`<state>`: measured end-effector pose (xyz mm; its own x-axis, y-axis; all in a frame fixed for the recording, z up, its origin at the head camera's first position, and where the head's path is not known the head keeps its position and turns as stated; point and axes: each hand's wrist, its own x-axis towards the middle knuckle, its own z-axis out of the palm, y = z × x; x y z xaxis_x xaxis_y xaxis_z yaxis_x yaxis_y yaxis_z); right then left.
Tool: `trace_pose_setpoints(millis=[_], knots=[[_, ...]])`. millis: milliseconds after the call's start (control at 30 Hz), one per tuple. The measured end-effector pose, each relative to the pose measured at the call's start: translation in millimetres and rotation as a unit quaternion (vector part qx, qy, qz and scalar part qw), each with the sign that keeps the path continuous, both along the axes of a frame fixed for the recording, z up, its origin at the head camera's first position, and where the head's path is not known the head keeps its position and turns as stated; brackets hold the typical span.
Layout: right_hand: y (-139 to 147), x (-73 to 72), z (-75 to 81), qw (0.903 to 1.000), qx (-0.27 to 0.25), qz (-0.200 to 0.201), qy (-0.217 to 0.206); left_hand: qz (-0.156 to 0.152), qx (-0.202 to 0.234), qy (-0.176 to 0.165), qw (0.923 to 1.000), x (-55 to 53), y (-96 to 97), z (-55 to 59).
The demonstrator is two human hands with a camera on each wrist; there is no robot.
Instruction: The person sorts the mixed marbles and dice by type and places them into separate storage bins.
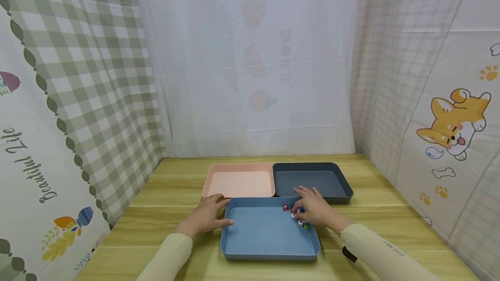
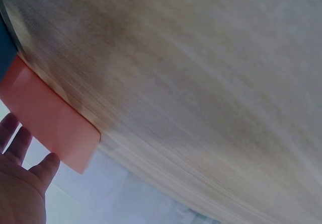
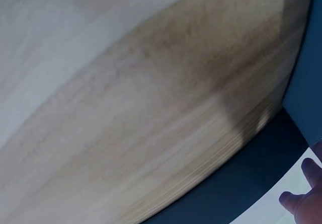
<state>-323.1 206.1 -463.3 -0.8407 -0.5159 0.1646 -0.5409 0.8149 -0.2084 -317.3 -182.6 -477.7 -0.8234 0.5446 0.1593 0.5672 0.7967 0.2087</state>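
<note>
A blue tray (image 1: pixel 269 233) lies on the table between both hands. Small dice in red, white, green and blue sit in a cluster at its right side, among them a red die (image 1: pixel 285 207) and a green die (image 1: pixel 306 226). My right hand (image 1: pixel 312 206) reaches over the tray's right rim, thumb and forefinger apart right at the dice, partly hiding them. At the opposite rim my left hand (image 1: pixel 207 215) is spread with nothing in it, its thumb reaching over the tray's edge. The wrist views show each hand only at a lower corner.
Behind the blue tray stand a pink tray (image 1: pixel 240 181) and a dark navy tray (image 1: pixel 312 181), side by side. A small black object (image 1: pixel 349 254) shows beneath the right forearm. Curtains (image 1: pixel 254 64) surround the wooden table (image 1: pixel 175 181) at the back and sides.
</note>
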Motion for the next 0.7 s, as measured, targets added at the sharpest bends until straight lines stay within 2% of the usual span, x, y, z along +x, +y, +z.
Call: trace_pose_setpoints(millis=[500, 700], knots=[[-7.2, -2.6, -4.3, 0.9996, -0.009, 0.022, 0.017, 0.000, 0.002, 0.002, 1.0000, -1.4, 0.5, -1.2], [-9.7, -2.9, -0.7, 0.9997, -0.014, 0.021, 0.008, 0.000, -0.001, 0.000, 1.0000, 0.3, 1.3, 0.9]])
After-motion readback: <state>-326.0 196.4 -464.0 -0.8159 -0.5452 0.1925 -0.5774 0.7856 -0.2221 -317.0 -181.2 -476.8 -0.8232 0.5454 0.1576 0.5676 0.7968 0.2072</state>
